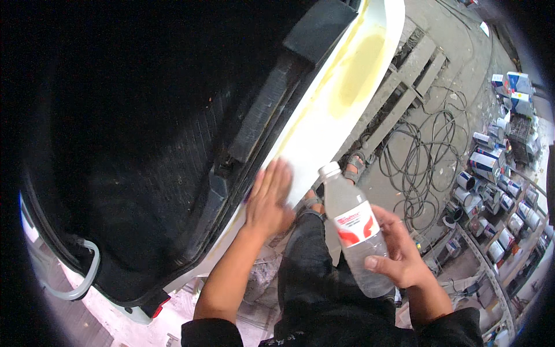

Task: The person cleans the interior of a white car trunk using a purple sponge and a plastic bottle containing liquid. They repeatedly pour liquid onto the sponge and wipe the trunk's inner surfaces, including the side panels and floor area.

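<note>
My left hand [269,199] lies with its fingers extended against the white painted rear body panel [308,134] of a vehicle, just outside the dark rubber seal of the open cargo area. It is slightly blurred, and whether anything is under the palm is hidden. Farther up, the panel carries a yellowish patch of body filler [362,71] and yellowish streaks along its edge. In my right hand [396,251] is a clear plastic bottle [362,264] with a white cap and a red and white label, tilted, its cap towards the panel. Clear liquid seems to be inside.
A wooden pallet [401,93] lies on the floor beyond the panel, close to my sandalled feet. Coiled hoses or cables [418,165] spread over the concrete. Many paint cans [484,165] crowd the right side near a metal frame [481,256]. The dark cargo interior [143,152] fills the left.
</note>
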`<action>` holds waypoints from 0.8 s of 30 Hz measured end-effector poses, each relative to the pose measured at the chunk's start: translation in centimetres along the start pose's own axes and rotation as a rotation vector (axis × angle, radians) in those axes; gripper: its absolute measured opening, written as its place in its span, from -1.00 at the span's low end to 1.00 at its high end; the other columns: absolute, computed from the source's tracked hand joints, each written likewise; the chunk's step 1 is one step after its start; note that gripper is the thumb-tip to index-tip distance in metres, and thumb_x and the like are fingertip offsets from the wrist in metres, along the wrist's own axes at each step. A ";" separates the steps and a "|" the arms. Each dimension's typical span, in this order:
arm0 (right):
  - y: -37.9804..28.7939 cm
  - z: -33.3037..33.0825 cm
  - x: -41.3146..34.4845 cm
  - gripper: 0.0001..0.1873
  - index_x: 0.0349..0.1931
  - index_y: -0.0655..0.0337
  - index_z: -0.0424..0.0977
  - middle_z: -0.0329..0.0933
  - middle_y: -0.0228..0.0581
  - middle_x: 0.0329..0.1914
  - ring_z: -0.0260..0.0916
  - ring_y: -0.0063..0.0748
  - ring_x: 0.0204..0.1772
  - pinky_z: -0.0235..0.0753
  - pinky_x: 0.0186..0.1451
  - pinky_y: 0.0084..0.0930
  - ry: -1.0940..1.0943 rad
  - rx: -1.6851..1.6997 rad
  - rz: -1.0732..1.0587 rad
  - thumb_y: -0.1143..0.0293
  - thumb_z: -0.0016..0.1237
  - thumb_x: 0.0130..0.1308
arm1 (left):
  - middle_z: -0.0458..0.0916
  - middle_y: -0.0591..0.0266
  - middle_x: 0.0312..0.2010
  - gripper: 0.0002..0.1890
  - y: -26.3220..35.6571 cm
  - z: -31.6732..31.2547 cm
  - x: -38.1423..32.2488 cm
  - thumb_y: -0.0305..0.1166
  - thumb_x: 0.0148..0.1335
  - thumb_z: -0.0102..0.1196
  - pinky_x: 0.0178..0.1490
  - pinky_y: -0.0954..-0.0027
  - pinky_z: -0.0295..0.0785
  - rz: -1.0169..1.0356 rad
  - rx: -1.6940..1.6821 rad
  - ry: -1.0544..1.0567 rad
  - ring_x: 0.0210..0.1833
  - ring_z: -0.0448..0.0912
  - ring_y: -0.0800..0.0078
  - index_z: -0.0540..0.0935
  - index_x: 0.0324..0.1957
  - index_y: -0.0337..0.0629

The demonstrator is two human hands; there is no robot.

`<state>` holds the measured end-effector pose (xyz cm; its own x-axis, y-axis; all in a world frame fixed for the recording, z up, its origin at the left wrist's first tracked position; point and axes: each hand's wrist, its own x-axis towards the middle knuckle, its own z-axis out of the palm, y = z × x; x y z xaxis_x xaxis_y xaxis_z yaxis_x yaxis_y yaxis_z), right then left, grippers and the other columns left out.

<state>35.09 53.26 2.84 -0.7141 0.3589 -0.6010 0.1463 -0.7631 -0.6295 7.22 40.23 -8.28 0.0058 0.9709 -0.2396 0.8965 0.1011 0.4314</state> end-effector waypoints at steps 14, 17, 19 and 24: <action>-1.6 -4.7 0.6 -0.09 0.48 0.35 -0.04 0.18 -0.09 0.44 0.13 -0.26 0.48 0.09 0.53 -0.24 0.098 0.101 -0.090 0.49 0.23 0.20 | -0.14 -0.18 0.57 -0.03 3.7 -0.2 15.3 -0.29 0.10 0.03 0.64 0.01 -0.32 0.042 0.087 0.108 0.63 -0.17 -0.03 -0.09 0.54 -0.26; -2.2 -5.4 0.4 -0.10 0.48 0.34 -0.05 0.19 -0.09 0.44 0.12 -0.26 0.49 0.07 0.53 -0.26 0.068 0.089 -0.109 0.52 0.21 0.22 | -0.10 -0.12 0.57 -0.03 4.1 -1.1 11.7 -0.33 0.05 0.05 0.63 -0.03 -0.28 -0.039 0.095 0.007 0.63 -0.14 -0.01 -0.05 0.53 -0.29; -2.1 -5.6 0.4 -0.11 0.48 0.34 -0.05 0.19 -0.09 0.43 0.12 -0.27 0.49 0.06 0.53 -0.27 0.053 0.088 -0.106 0.54 0.20 0.22 | -0.08 -0.16 0.56 -0.02 4.1 -2.0 8.3 -0.31 0.04 0.03 0.63 -0.05 -0.28 -0.126 0.163 -0.161 0.63 -0.14 -0.03 -0.06 0.53 -0.32; -2.0 -6.7 1.2 -0.11 0.48 0.33 -0.04 0.21 -0.10 0.40 0.15 -0.31 0.45 0.10 0.51 -0.30 -0.005 0.099 -0.077 0.56 0.20 0.21 | -0.10 -0.20 0.56 -0.05 4.1 -1.0 11.9 -0.27 0.08 -0.02 0.61 -0.08 -0.25 -0.037 0.167 -0.038 0.63 -0.15 -0.07 -0.05 0.52 -0.35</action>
<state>38.55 58.84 0.06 -0.7241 0.4157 -0.5504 0.0231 -0.7829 -0.6217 10.50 52.40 -8.47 -0.0141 0.9579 -0.2867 0.9575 0.0956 0.2723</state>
